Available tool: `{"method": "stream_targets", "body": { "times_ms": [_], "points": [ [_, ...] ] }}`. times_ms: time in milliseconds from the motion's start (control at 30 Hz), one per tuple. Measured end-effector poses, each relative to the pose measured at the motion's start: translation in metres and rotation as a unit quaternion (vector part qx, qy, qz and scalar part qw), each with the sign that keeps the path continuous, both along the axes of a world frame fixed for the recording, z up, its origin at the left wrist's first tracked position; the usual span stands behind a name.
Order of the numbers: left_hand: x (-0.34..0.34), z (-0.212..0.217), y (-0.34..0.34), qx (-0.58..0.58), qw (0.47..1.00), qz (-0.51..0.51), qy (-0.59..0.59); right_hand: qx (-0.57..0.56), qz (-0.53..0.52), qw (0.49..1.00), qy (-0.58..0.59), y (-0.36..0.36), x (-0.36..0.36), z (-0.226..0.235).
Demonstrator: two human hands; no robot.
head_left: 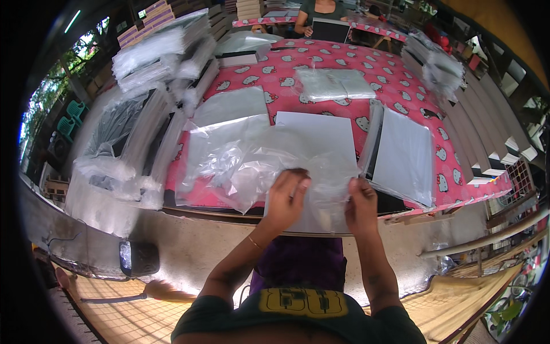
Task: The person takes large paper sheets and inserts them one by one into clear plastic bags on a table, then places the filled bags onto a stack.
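My left hand (pixel 288 198) is closed on the near edge of a thin clear plastic bag (pixel 235 163), its fingers curled in a pinch. My right hand (pixel 361 205) pinches the film at its right side. Between my hands the bag stretches over a flat white panel (pixel 315 129) lying at the table's near edge. The rest of the bag spreads crumpled and shiny to the left. To the right of my right hand lies a white panel with a dark edge in clear plastic (pixel 404 152).
A pink patterned cover (pixel 401 86) spans the table. Plastic-wrapped stacks (pixel 154 51) crowd the left side, and long dark panels (pixel 481 126) line the right. A clear plastic packet stack (pixel 335 85) lies farther back. Across the table a person holds a dark panel (pixel 331 30).
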State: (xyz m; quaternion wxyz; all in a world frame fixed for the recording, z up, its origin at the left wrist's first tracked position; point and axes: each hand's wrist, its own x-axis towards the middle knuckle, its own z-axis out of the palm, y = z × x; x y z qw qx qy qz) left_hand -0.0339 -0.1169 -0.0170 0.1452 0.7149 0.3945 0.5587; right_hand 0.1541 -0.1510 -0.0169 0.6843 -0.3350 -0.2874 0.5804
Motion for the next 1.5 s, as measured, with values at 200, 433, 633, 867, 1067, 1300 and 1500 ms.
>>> {"method": "stream_targets", "body": {
  "times_ms": [200, 433, 633, 867, 1067, 1300, 1500],
  "points": [
    [-0.097, -0.06, 0.063, -0.07, 0.949, 0.118, 0.284, -0.008, -0.088, 0.986, 0.144, -0.004, 0.092, 0.029],
    [-0.118, 0.01, 0.09, 0.035, 0.934, 0.21, 0.286, 0.044, -0.082, 0.995, 0.042, -0.023, 0.03, 0.033],
    [-0.018, 0.037, -0.022, -0.211, 0.969, -0.107, -0.066, 0.042, 0.15, 0.977, 0.147, -0.03, -0.041, 0.016],
    [-0.04, 0.018, -0.018, -0.182, 0.967, -0.081, -0.161, -0.018, 0.085, 0.995, 0.049, -0.038, -0.028, 0.03],
    [-0.116, 0.052, -0.007, -0.296, 0.905, -0.276, -0.133, 0.13, 0.09, 0.965, -0.207, -0.016, 0.025, 0.07],
    [-0.037, 0.101, 0.012, -0.053, 0.886, -0.081, 0.453, 0.143, 0.047, 0.544, -0.825, -0.01, 0.005, 0.138],
    [-0.099, 0.108, 0.025, 0.107, 0.95, -0.173, 0.237, 0.091, 0.178, 0.583, -0.787, -0.002, 0.099, 0.104]
  ]
}}
